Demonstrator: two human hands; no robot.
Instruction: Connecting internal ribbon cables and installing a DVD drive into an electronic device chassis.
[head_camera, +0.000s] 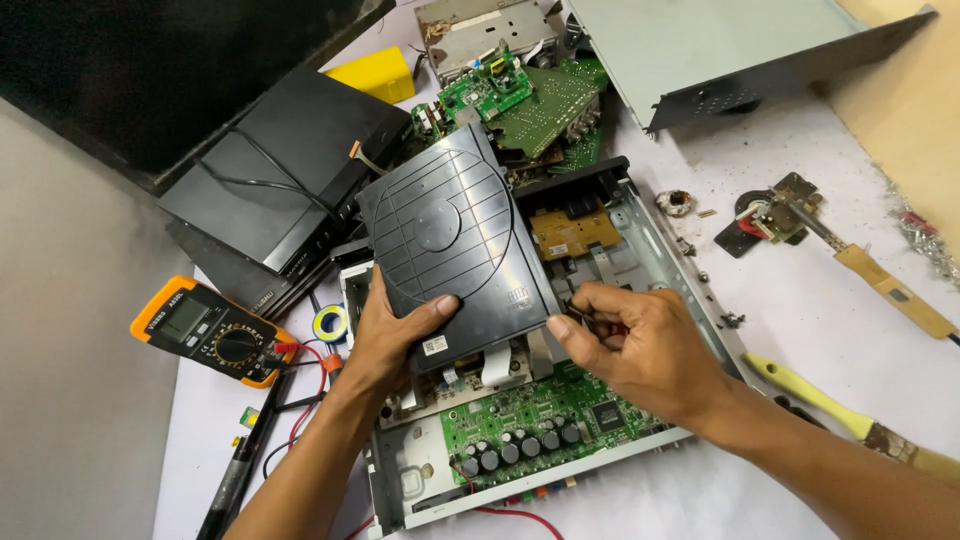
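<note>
Black disc drive (455, 235) clamped in left hand (385, 340) grip, right hand (630, 345) pinching at its edge.

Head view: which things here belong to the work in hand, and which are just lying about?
In hand:
left hand holding the black disc drive
right hand pinching at the drive's edge
open chassis with green board

Lying about:
multimeter
soldering iron
brush
metal cover
yellow box

Hands (390, 335) perhaps lifting drive (455, 235)
</note>
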